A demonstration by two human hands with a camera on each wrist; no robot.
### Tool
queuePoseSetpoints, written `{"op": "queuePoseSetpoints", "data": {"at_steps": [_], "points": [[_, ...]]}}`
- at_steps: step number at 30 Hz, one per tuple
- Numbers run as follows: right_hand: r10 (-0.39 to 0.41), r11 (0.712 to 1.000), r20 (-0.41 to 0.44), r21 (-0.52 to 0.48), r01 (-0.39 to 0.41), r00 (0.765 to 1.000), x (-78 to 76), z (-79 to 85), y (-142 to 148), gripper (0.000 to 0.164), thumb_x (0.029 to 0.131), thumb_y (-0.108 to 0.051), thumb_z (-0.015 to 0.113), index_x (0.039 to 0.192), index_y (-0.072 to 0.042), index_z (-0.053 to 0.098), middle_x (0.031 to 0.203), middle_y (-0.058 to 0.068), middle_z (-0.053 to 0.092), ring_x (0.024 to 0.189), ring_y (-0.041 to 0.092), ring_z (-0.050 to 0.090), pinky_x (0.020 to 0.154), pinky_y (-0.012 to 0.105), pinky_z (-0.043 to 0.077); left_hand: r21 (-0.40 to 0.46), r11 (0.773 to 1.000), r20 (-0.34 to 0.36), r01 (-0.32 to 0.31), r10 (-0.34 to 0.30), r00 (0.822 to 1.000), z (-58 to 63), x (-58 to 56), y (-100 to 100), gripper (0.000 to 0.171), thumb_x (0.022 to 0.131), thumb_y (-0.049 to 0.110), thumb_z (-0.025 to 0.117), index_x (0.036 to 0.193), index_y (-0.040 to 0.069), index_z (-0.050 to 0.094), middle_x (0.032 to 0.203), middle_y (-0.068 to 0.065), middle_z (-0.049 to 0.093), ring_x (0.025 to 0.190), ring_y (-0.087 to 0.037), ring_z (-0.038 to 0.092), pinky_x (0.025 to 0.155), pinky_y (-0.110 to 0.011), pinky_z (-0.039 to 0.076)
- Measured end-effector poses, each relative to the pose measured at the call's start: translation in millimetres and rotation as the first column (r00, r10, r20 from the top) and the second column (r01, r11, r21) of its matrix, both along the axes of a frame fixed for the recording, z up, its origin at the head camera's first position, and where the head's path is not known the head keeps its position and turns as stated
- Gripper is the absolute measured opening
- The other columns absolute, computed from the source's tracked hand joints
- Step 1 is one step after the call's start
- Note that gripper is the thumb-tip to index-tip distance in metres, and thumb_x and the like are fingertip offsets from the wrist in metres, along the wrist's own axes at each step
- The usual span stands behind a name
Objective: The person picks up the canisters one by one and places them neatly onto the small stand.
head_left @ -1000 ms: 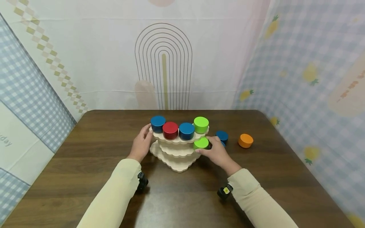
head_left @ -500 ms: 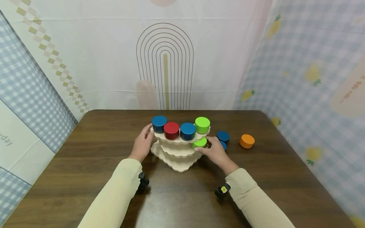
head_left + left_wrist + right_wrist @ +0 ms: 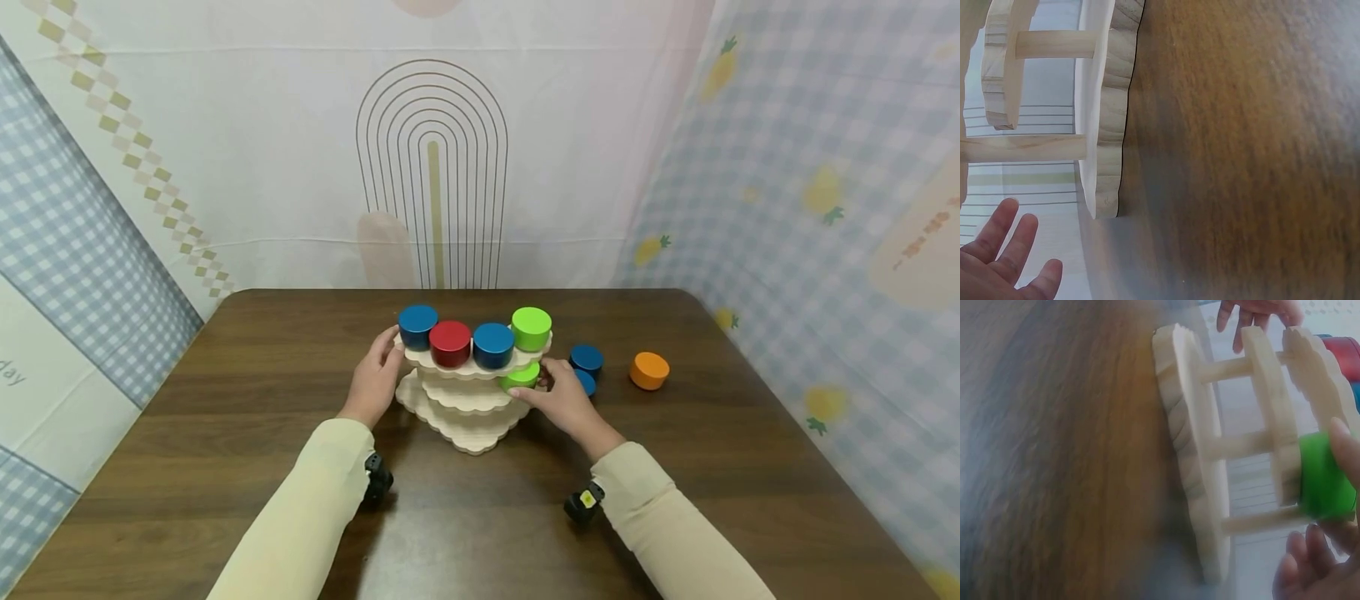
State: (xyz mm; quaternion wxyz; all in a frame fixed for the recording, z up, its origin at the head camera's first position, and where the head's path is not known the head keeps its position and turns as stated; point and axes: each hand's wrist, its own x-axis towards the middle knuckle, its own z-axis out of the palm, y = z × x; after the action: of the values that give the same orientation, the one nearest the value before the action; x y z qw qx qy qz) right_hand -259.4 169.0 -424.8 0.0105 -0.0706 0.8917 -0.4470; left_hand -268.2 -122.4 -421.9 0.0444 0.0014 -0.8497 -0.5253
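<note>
A tiered wooden stand (image 3: 468,429) with scalloped edges stands on the table. On its top tier sit a blue cylinder block (image 3: 417,327), a red one (image 3: 450,344), another blue one (image 3: 493,346) and a green one (image 3: 531,328). My left hand (image 3: 371,379) holds the left end of that tier with thumb and forefinger; the other fingers (image 3: 999,231) extend loosely below. My right hand (image 3: 566,400) pinches a second green cylinder block (image 3: 1325,475) at the right end of the middle tier, beneath the top tier. The block's base meets the tier's surface in the right wrist view.
Right of the stand, two blue cylinder blocks (image 3: 587,360) lie on the dark wooden table (image 3: 465,525), the nearer partly hidden by my right hand. An orange block (image 3: 649,371) lies farther right. Patterned cloth (image 3: 300,167) hangs behind the table.
My right hand has moved the green block leftward and slightly down, in under the top tier onto the middle tier. The left hand keeps its place at the stand's left end.
</note>
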Motion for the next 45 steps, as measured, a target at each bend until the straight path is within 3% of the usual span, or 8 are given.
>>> {"op": "queuePoseSetpoints", "data": {"at_steps": [9,16,23,35,45], "points": [[0.049,0.997,-0.019,0.063,-0.048,0.999,1.7,1.6,19,0.081,0.083,-0.039,0.075,0.144,0.001,0.039,0.136,0.021,0.042,0.122,0.036,0.045,0.1,0.053,0.041,-0.004,1.0,-0.013,-0.011,0.011,1.0,1.2,1.6,0,0.051,0.104,0.039,0.036,0.151,0.021,0.031,0.148,-0.019,0.039,0.135,-0.036,0.039,0.109,-0.054,0.031],[0.069,0.986,-0.046,0.158,-0.061,0.997,0.4,4.4,35,0.077,0.085,-0.038,0.073,0.144,-0.002,0.04,0.144,0.023,0.035,0.131,0.039,0.039,0.104,0.056,0.037,-0.011,1.0,-0.012,-0.007,0.007,1.0,-0.1,0.9,-1,0.052,0.104,0.041,0.035,0.152,0.022,0.03,0.149,-0.018,0.039,0.134,-0.036,0.039,0.109,-0.054,0.032],[0.046,0.963,-0.109,0.27,-0.015,0.993,-3.9,3.1,54,0.069,0.089,-0.037,0.069,0.144,-0.005,0.041,0.145,0.023,0.034,0.128,0.042,0.04,0.101,0.059,0.038,-0.008,1.0,-0.005,-0.008,0.008,1.0,-1.4,-0.5,-2,0.051,0.104,0.04,0.036,0.151,0.022,0.03,0.148,-0.018,0.039,0.133,-0.035,0.041,0.108,-0.054,0.033],[-0.01,0.924,-0.194,0.374,0.083,0.981,-12.6,-2.5,90,0.071,0.093,-0.045,0.06,0.146,-0.002,0.038,0.143,0.027,0.032,0.128,0.045,0.034,0.099,0.061,0.037,-0.028,1.0,-0.02,0.003,-0.003,1.0,-5.8,-3.4,-3,0.052,0.103,0.043,0.036,0.15,0.022,0.031,0.144,-0.02,0.043,0.129,-0.036,0.044,0.106,-0.054,0.034],[-0.051,0.894,-0.272,0.417,0.166,0.961,-18.8,-9.8,115,0.066,0.092,-0.034,0.064,0.142,0.002,0.041,0.14,0.03,0.034,0.129,0.049,0.03,0.1,0.065,0.03,-0.037,0.999,-0.019,0.008,-0.009,1.0,-5.5,-4.8,-3,0.051,0.103,0.041,0.037,0.15,0.022,0.031,0.142,-0.02,0.046,0.128,-0.037,0.045,0.106,-0.055,0.034]]}}
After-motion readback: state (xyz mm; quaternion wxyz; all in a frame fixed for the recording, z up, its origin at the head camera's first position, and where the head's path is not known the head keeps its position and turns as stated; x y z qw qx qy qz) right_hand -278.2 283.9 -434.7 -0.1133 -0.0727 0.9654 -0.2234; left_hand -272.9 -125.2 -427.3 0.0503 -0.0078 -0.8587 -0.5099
